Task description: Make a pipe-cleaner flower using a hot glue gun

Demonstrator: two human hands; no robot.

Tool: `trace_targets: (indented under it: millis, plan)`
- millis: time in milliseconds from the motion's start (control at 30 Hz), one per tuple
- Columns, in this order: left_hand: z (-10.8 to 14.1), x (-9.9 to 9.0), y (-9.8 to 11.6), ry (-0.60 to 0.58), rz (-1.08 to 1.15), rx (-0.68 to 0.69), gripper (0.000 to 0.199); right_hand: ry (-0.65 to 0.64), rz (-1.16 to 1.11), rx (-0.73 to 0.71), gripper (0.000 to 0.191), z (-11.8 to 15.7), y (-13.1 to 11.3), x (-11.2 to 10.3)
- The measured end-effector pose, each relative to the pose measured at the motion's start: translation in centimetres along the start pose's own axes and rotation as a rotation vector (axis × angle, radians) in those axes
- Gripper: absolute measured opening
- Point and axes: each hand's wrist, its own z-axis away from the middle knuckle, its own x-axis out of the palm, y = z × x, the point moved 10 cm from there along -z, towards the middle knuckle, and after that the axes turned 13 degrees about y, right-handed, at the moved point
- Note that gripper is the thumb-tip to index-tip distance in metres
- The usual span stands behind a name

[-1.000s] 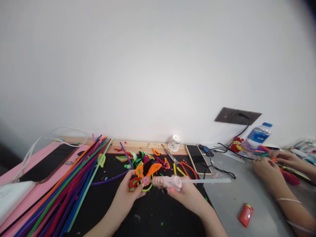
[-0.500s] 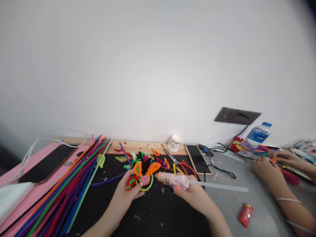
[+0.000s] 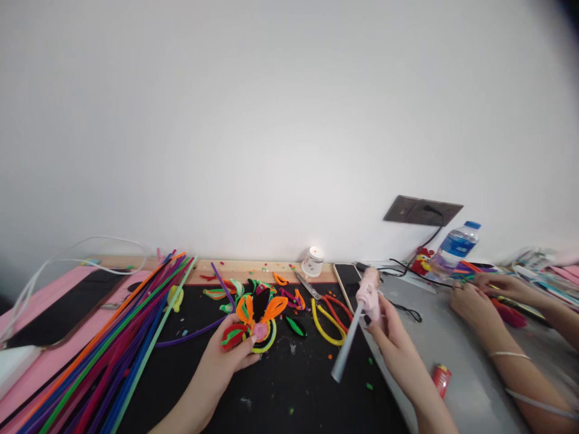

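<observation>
Between the thumb and fingers of my left hand [image 3: 228,355] is a pipe-cleaner flower [image 3: 260,331] with a pink centre, orange, black and red-green petals, and a ringed yellow edge. My right hand [image 3: 391,334] is closed around a pink hot glue gun [image 3: 371,292], its nozzle end turned away toward the wall. A long translucent glue stick [image 3: 347,345] sticks out of its back toward me. On the black mat [image 3: 289,392] between my hands lie a green-and-black petal [image 3: 296,326] and scissors [image 3: 328,313] with yellow and red handles.
Bundled pipe cleaners [image 3: 113,343] fill the left. Loose petals [image 3: 217,293] lie behind the flower. At the back stand an upturned paper cup [image 3: 313,261] and a phone [image 3: 347,280]. A lighter [image 3: 441,378], a water bottle [image 3: 456,247] and another person's hands [image 3: 479,307] are at right.
My right hand has moved the glue gun right, away from the flower, and swung it so the glue stick points toward me. The green-and-black petal and the scissor handles show now.
</observation>
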Motion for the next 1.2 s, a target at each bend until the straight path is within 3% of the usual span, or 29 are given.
trace_targets:
  millis: [167, 267, 433, 767, 967, 1200]
  plan:
    - [0.0, -0.1, 0.1, 0.014, 0.005, -0.004, 0.047, 0.257, 0.324, 0.068, 0.06, -1.3, 3.2, -4.2]
    - [-0.1, -0.2, 0.0, 0.022, 0.022, -0.011, 0.046, 0.305, 0.536, 0.098, 0.059, -1.2, 4.2, -5.9]
    - [-0.4, -0.3, -0.3, 0.029, 0.047, -0.025, 0.049, 0.281, 0.71, 0.147, 0.054, -0.7, 5.3, -7.3]
    - [-0.3, -0.4, -0.4, 0.031, 0.017, -0.018, 0.049, 0.165, 0.855, 0.188, 0.043, -1.2, 7.7, -7.1]
    - [-1.0, -0.7, -1.1, 0.074, 0.004, 0.012, 0.051, 0.108, 0.855, 0.261, 0.035, -1.9, 8.5, -7.2]
    - [-0.9, -0.6, -1.1, 0.063, -0.009, -0.005, 0.053, 0.173, 0.781, 0.237, 0.022, -3.1, 9.6, -8.1]
